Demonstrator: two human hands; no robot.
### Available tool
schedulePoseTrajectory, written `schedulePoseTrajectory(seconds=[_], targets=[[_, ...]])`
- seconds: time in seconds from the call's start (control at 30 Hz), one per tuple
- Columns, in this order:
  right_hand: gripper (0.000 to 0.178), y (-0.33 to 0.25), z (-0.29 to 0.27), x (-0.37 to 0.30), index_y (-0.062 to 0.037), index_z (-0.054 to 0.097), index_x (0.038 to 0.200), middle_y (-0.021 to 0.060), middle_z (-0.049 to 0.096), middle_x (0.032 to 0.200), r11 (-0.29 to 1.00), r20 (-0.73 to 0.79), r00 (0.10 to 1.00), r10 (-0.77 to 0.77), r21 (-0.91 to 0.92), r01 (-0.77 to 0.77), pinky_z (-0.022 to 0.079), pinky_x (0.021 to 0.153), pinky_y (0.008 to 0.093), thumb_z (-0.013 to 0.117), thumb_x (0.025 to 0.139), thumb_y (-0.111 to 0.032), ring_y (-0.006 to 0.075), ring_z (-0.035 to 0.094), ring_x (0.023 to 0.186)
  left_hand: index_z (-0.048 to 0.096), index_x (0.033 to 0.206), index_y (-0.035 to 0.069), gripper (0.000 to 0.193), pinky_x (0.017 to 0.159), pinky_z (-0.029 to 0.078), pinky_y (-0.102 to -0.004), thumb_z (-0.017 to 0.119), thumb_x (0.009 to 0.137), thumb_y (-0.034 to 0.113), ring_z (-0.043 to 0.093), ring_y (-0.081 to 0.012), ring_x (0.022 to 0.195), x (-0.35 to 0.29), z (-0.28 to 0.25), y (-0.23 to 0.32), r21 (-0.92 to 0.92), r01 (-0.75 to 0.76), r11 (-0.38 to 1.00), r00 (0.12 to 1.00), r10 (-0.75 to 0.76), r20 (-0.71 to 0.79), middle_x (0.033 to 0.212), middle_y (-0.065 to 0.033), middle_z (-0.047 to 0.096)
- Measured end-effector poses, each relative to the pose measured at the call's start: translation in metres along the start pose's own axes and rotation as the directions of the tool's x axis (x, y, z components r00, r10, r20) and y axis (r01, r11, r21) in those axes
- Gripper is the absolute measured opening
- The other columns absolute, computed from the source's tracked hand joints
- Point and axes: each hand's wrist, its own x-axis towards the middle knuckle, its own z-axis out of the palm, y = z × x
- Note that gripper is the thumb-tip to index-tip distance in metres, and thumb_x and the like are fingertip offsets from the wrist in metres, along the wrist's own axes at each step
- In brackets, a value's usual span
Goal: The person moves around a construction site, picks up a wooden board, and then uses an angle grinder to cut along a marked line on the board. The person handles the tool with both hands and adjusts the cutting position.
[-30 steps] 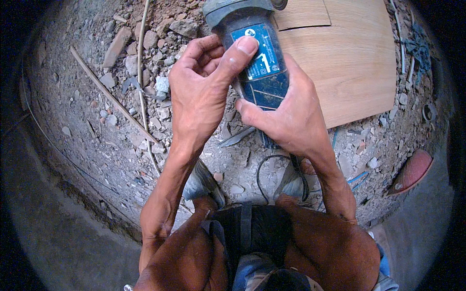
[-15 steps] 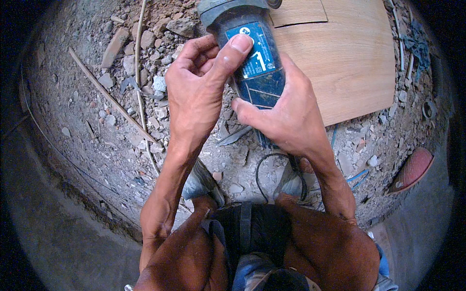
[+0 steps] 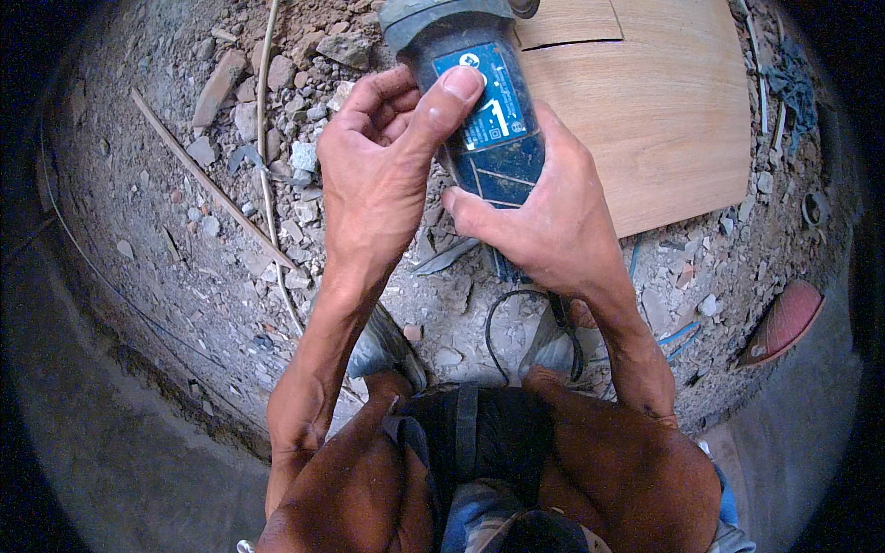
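A dark blue corded power tool is held up between my hands, tilted, with a grey collar at its top. Its working end runs out past the upper edge of the picture. My left hand presses its thumb on the tool's blue label, fingers curled at the left side of the body. Around the lower body wraps my right hand, its thumb across the front and its fingers hidden behind. A black cord loops down near my right foot.
A wooden board with a cut line lies beyond my right hand. Broken rubble covers the ground, with a thin wooden strip and a pale cable at left. A red sandal and a blue cloth are at right.
The tool and both hands have shifted very slightly to the right. My grip on the tool is the same.
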Motion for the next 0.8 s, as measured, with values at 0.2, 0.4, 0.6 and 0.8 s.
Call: schedulePoseTrajectory(seconds=[0.2, 0.4, 0.6, 0.8], targets=[[0.059, 0.0015, -0.0012, -0.0026, 0.0042, 0.059, 0.122, 0.0078, 0.069, 0.099, 1.0, 0.022, 1.0, 0.02, -0.021, -0.019, 0.056, 0.081, 0.0301, 0.086, 0.074, -0.017, 0.0137, 0.066, 0.088, 0.059, 0.126, -0.013, 0.065, 0.09, 0.056, -0.0258, 0.088, 0.087, 0.032, 0.07, -0.0145, 0.096, -0.0017, 0.0004, -0.0019, 0.0, 0.025, 1.0, 1.0, -0.025, -0.008, 0.108, -0.0159, 0.073], [0.059, 0.0055, -0.0002, -0.0036, 0.0053, 0.06, 0.114, 0.018, 0.071, 0.093, 1.0, -0.019, 1.0, -0.013, 0.005, 0.013, 0.058, 0.079, 0.0388, 0.086, 0.071, -0.026, 0.0273, 0.072, 0.086, 0.059, 0.125, -0.012, 0.066, 0.089, 0.056, -0.0258, 0.088, 0.086, 0.032, 0.07, -0.0143, 0.096, -0.0022, 0.0007, -0.0043, -0.027, 0.017, 0.999, 1.0, -0.016, 0.014, 0.107, -0.0157, 0.073], [0.061, 0.0065, -0.0002, -0.0064, 0.006, 0.06, 0.111, 0.0235, 0.072, 0.091, 1.0, -0.034, 0.999, -0.023, 0.016, 0.023, 0.059, 0.079, 0.0434, 0.086, 0.069, -0.031, 0.0344, 0.075, 0.085, 0.06, 0.125, -0.012, 0.064, 0.09, 0.056, -0.026, 0.088, 0.087, 0.032, 0.07, -0.014, 0.095, -0.0062, 0.0022, -0.0039, -0.018, 0.024, 1.0, 1.0, -0.024, 0.011, 0.107, -0.0159, 0.074], [0.062, 0.0062, -0.0018, -0.0097, 0.006, 0.06, 0.111, 0.0238, 0.072, 0.091, 1.0, -0.022, 1.0, -0.005, -0.002, 0.005, 0.059, 0.079, 0.0434, 0.086, 0.069, -0.032, 0.0349, 0.075, 0.085, 0.06, 0.125, -0.012, 0.064, 0.089, 0.056, -0.0259, 0.087, 0.087, 0.032, 0.07, -0.0142, 0.095, -0.0094, 0.0031, -0.0044, -0.005, 0.021, 1.0, 1.0, -0.021, 0.013, 0.106, -0.0159, 0.074]])
